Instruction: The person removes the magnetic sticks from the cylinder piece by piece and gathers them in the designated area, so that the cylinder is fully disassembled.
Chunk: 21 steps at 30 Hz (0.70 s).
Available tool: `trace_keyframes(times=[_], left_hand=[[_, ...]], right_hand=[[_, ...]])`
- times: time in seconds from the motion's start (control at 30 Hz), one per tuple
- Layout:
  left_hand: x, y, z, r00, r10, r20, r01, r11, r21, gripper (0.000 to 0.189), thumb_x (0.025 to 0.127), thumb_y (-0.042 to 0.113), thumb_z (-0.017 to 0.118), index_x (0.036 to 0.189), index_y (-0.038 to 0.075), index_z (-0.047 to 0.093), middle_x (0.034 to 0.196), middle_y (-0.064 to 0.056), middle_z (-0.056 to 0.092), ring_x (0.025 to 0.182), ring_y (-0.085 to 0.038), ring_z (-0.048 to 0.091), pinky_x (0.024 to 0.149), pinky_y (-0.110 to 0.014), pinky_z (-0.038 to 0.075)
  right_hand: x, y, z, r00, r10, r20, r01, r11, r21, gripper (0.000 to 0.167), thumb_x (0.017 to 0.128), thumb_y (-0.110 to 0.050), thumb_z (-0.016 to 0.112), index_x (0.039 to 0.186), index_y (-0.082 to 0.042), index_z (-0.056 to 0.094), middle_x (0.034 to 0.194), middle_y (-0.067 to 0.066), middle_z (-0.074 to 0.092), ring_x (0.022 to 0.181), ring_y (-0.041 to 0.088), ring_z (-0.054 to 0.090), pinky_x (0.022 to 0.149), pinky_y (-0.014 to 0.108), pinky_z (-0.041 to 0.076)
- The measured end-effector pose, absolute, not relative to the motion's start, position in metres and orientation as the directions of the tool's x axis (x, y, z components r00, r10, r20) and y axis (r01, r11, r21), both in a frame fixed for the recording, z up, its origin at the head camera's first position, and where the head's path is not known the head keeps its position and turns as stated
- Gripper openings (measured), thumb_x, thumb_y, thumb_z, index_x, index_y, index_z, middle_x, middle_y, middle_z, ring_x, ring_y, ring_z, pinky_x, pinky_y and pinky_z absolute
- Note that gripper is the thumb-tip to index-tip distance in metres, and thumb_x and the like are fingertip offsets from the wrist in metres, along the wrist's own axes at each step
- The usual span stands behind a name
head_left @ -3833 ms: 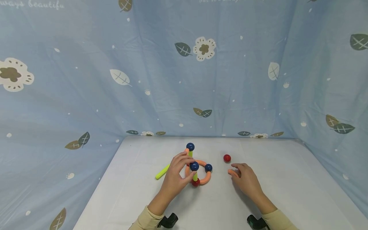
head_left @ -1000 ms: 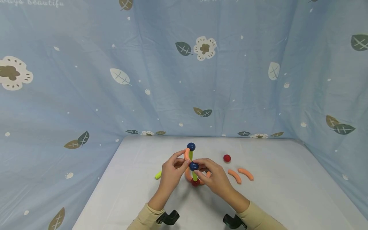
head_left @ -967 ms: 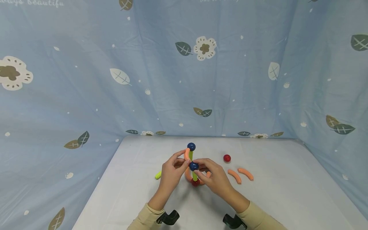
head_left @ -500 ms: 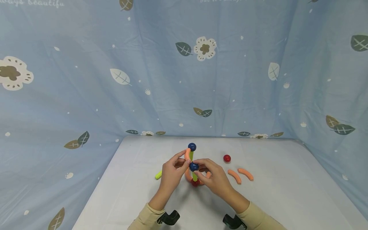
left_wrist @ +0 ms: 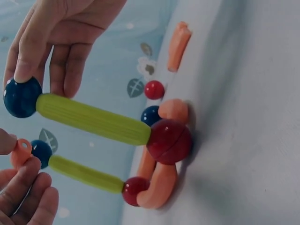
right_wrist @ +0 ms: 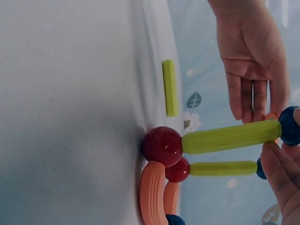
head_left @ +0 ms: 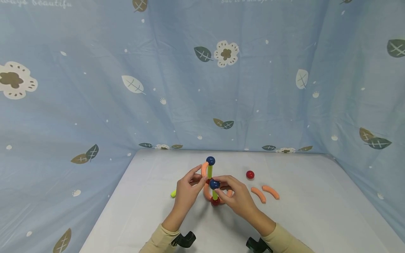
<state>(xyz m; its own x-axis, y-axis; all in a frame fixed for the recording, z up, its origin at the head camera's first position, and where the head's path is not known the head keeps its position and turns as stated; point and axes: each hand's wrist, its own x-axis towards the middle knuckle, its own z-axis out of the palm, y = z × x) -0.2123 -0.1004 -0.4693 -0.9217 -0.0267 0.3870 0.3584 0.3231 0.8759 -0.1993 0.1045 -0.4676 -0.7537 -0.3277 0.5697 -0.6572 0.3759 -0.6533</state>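
In the head view, my left hand (head_left: 187,191) pinches a curved orange magnetic stick (head_left: 204,169), whose upper end meets the far blue ball (head_left: 210,161). My right hand (head_left: 235,195) holds the near blue ball (head_left: 214,184) between thumb and fingers. Each blue ball tops an upright green stick; the near green stick (left_wrist: 93,117) and far green stick (left_wrist: 86,174) show in the left wrist view. They rise from a near red ball (right_wrist: 162,146) and a far red ball (right_wrist: 178,170). Curved orange sticks (right_wrist: 153,193) join these in a ring on the table, partly hidden by my hands.
A loose red ball (head_left: 250,174) lies right of the ring on the white table (head_left: 310,211). Two loose curved orange sticks (head_left: 270,192) lie nearer on that side. One loose green stick (right_wrist: 169,88) lies on the left. Patterned blue cloth (head_left: 177,88) encloses the back.
My right hand has come from the loose orange sticks to the near blue ball, which my left hand held earlier. Lately the orange stick's lower end has shifted left, away from that ball.
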Motion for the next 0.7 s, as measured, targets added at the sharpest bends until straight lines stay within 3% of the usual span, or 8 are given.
trace_keyframes(times=[0.2, 0.47, 0.7], left_hand=[[-0.215, -0.104, -0.475, -0.916, -0.039, 0.399, 0.359, 0.363, 0.860, 0.035, 0.093, 0.020, 0.077, 0.126, 0.011, 0.070, 0.094, 0.000, 0.073, 0.092, -0.017, 0.071, 0.084, -0.040, 0.060], [-0.222, -0.110, -0.483, -0.939, -0.076, 0.336, 0.274, 0.425, 0.862, 0.023, 0.091, 0.018, 0.079, 0.112, 0.012, 0.073, 0.101, 0.002, 0.074, 0.095, -0.015, 0.071, 0.081, -0.027, 0.060], [-0.226, -0.111, -0.485, -0.945, -0.089, 0.314, 0.248, 0.434, 0.866, 0.022, 0.090, 0.013, 0.079, 0.111, 0.011, 0.073, 0.102, 0.000, 0.074, 0.095, -0.016, 0.071, 0.081, -0.026, 0.059]], right_hand=[[-0.199, 0.105, -0.469, -0.753, -0.326, 0.571, -0.658, 0.369, -0.657, 0.042, 0.090, -0.012, 0.079, 0.130, -0.020, 0.066, 0.120, -0.008, 0.067, 0.098, 0.007, 0.068, 0.082, 0.030, 0.060], [-0.199, 0.105, -0.469, -0.759, -0.330, 0.562, -0.651, 0.357, -0.670, 0.043, 0.090, -0.010, 0.079, 0.130, -0.020, 0.066, 0.120, -0.008, 0.067, 0.098, 0.007, 0.068, 0.083, 0.031, 0.060], [-0.199, 0.104, -0.469, -0.776, -0.322, 0.542, -0.630, 0.375, -0.680, 0.043, 0.090, -0.011, 0.079, 0.129, -0.023, 0.066, 0.119, -0.010, 0.067, 0.098, 0.006, 0.068, 0.084, 0.029, 0.059]])
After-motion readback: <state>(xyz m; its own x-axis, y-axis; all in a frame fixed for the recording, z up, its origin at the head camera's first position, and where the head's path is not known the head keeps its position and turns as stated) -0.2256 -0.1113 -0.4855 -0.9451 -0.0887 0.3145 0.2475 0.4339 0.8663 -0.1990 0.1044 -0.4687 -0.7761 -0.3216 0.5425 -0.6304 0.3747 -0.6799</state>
